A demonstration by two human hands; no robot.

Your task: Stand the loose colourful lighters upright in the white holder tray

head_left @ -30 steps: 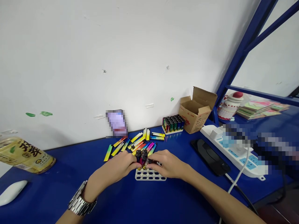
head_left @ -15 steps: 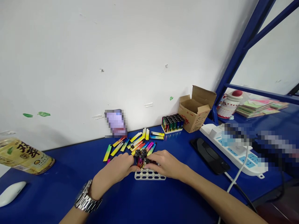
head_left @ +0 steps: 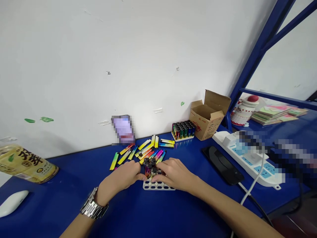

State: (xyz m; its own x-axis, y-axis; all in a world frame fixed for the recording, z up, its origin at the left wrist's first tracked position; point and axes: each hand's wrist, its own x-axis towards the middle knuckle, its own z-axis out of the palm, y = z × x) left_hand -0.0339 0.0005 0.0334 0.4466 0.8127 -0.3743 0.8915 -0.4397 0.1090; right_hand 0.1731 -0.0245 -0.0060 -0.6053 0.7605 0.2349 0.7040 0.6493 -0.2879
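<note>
Bright, even light fills the scene, washing the white wall (head_left: 138,49) almost flat. Soft shadows fall along the wall's base, darkest behind the lying bottle (head_left: 24,163). The blue table (head_left: 148,215) below the wall carries a mild sheen. Wide-angle distortion bends the frame's edges; pixelated patches mask areas at the wall's foot and to its right.

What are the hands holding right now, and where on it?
Both the left hand and right hand close on upright lighters in the white tray, gripping their lower bodies.
</note>
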